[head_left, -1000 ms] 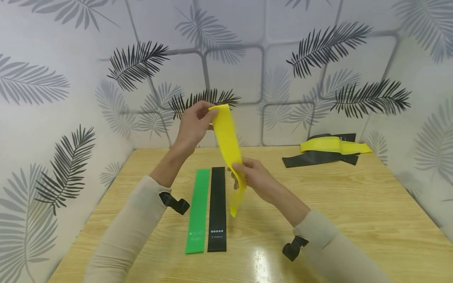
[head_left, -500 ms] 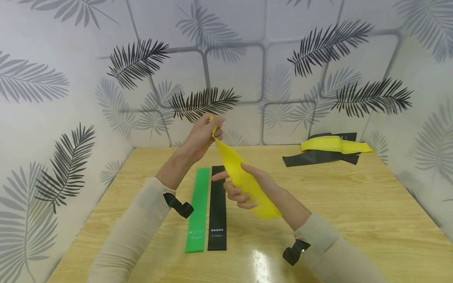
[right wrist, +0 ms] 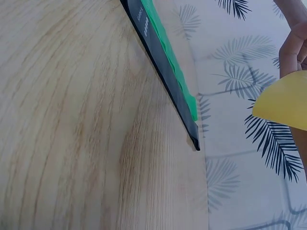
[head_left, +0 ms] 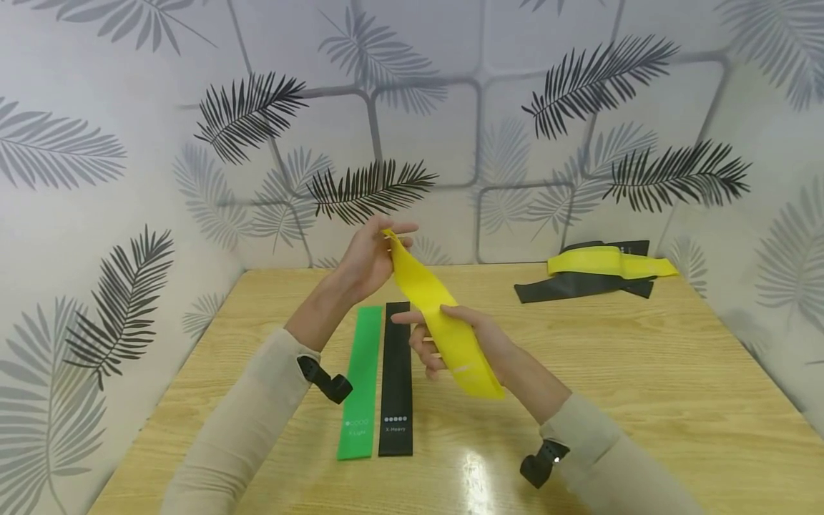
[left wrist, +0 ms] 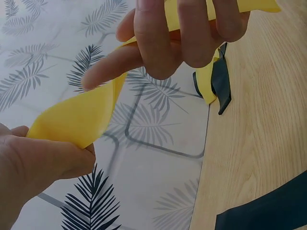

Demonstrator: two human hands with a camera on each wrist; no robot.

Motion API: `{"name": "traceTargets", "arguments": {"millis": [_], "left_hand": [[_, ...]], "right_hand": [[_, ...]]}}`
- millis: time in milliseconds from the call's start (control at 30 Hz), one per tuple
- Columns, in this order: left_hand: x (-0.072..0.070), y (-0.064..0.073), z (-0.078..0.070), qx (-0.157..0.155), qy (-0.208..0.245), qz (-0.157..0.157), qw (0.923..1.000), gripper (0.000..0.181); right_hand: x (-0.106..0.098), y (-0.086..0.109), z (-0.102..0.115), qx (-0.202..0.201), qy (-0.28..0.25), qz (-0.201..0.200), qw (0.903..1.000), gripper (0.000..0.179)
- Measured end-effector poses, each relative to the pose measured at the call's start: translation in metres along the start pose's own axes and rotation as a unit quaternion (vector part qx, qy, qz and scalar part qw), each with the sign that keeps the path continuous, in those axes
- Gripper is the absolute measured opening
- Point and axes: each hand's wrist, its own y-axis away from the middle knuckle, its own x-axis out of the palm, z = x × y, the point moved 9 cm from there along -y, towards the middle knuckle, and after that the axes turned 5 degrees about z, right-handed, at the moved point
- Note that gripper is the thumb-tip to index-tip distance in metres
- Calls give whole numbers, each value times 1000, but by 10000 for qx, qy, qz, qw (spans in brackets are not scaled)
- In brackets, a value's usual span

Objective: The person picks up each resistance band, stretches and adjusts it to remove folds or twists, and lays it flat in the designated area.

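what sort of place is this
Probably an indoor tabletop workspace, though I can't tell what kind of room: there's a wood-grain table, leaf-patterned walls around it, and a yellow band held above it.

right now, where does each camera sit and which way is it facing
Head: on the head, facing forward and down; left hand, right hand and beige sleeves show.
Left wrist: on that wrist, facing the held flat yellow band and leaf-patterned wall; both hands show.
Right wrist: on that wrist, facing wooden table and wall; left hand shows at edge.
Head and right wrist share the flat green band and flat black band.
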Motion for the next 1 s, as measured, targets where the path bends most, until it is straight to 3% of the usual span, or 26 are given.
{"name": "traceTargets", "arguments": {"millis": [133, 267, 367, 533, 800, 1000], "left_hand": [[8, 0, 4, -95, 259, 380, 9989, 61], [4, 0, 7, -80, -42, 44, 9999, 38], [-4, -3, 7, -61, -762, -304, 9966, 26], [-15, -4, 5, 32, -1728, -553, 9834, 33], [-24, -5, 7, -22, -1834, -625, 9810, 34], [-40, -10, 1, 149, -2530, -1006, 9621, 31]], "right_hand": [[-1, 2, 3, -153, -64, 62, 9998, 58], [-4, 4, 3, -173, -80, 8, 9998, 58], [-6, 5, 0, -105, -49, -122, 9999, 57], [-9, 8, -7, 32, 37, -271, 9996, 58], [-17, 12, -14, -22, 12, -528, 9986, 60], [-32, 18, -29, 254, 639, -1289, 9893, 53]]}}
